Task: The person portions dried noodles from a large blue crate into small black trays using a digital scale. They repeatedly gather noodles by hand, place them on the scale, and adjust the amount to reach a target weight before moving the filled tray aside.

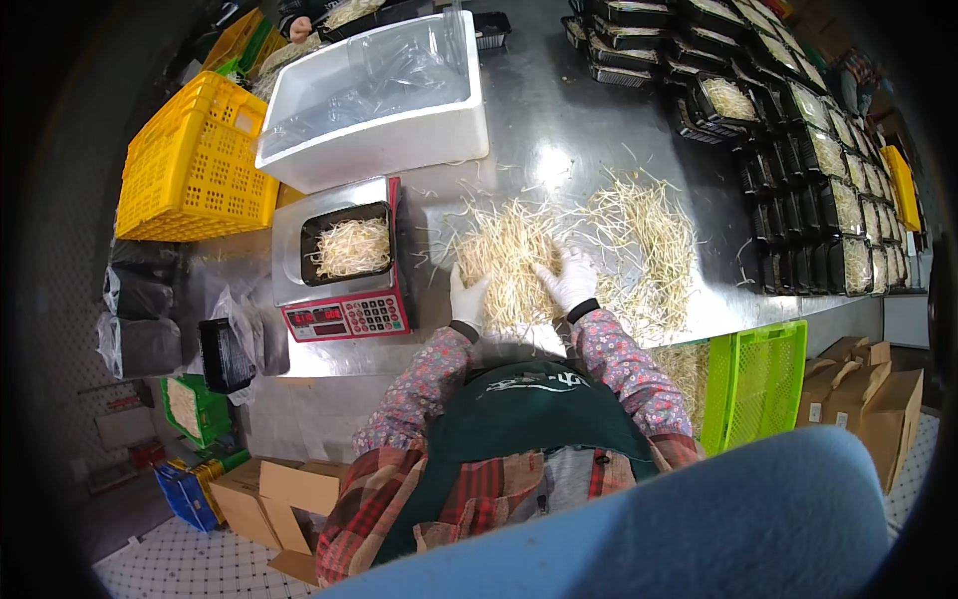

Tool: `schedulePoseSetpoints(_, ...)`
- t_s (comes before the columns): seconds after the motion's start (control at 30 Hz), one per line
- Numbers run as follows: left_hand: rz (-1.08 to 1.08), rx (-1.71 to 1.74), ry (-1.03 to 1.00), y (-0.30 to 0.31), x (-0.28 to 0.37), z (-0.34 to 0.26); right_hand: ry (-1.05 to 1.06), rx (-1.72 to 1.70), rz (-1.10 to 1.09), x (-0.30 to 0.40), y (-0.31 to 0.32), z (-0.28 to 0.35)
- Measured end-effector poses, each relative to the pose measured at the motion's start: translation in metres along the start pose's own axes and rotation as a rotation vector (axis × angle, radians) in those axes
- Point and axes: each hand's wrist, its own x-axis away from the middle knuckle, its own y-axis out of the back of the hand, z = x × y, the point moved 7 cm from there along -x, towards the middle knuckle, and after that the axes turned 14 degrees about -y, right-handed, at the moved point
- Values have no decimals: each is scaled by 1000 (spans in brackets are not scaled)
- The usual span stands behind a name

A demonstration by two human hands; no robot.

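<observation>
A loose heap of bean sprouts (513,258) lies on the steel table before me, between my two white-gloved hands. My left hand (468,301) presses against its left side, thumb apart from the fingers. On its right side my right hand (572,280) rests with thumb and fingers spread around the sprouts. A second pile of bean sprouts (653,251) spreads over the table to the right. Left of my hands, a black plastic tray (308,258) filled with sprouts sits on the red digital scale (409,303), whose display is lit.
A white foam box (389,146) with clear plastic lids and a yellow crate (194,165) stand at the back left. Packed trays (846,206) are stacked at the right. A green crate (756,385) stands below the table edge. Another person's hand (300,29) shows at the top.
</observation>
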Motion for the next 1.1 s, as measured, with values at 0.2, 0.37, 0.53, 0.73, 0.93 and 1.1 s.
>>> schedulePoseSetpoints(0.2,94,-23,88,-42,12,-10,-152,-443,327,-11,-36,-9)
schedulePoseSetpoints(0.37,66,-26,74,-25,12,1,-90,-495,141,-35,-13,-64)
schedulePoseSetpoints(0.53,86,-29,23,-18,14,-8,-96,-47,-29,-17,38,-21)
schedulePoseSetpoints(0.73,115,-5,36,-25,18,-21,173,-72,-17,-1,25,27)
schedulePoseSetpoints(0.93,125,6,53,-28,18,-25,216,-93,-56,-1,9,26)
schedulePoseSetpoints(1.1,137,28,50,-19,16,-21,112,-694,178,-5,77,-21)
